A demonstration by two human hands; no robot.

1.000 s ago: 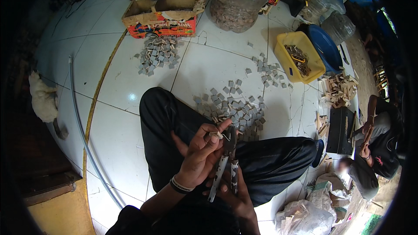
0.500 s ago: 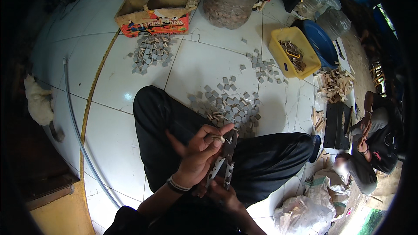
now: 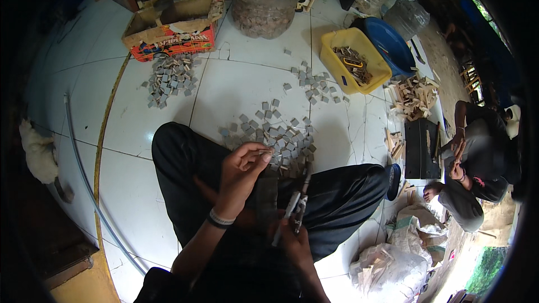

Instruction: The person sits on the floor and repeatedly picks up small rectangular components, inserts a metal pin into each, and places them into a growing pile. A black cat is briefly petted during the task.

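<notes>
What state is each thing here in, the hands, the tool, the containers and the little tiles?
left hand: raised, fingertips pinching a small piece
right hand: gripping pliers
pliers: held upright, jaw position unclear
grey tiles: scattered loose on floor
plastic jar: upright, partly filled
yellow tub: open, holding pieces
cardboard box: open

Floor (image 3: pixel 140 129): white glossy tiles, dark grout lines. Small square pieces (image 3: pixel 278 140) near the legs: grey. Second pile (image 3: pixel 168 78), far left: grey. Trousers (image 3: pixel 348 196): black. Wristband (image 3: pixel 218 220): light and dark bands. Cardboard box (image 3: pixel 171 28), far left: brown, red printed front. Tray (image 3: pixel 353 59), far right: yellow. Basin (image 3: pixel 393 45) beside it: blue. Wood offcuts (image 3: pixel 412 95), right: pale tan.
</notes>
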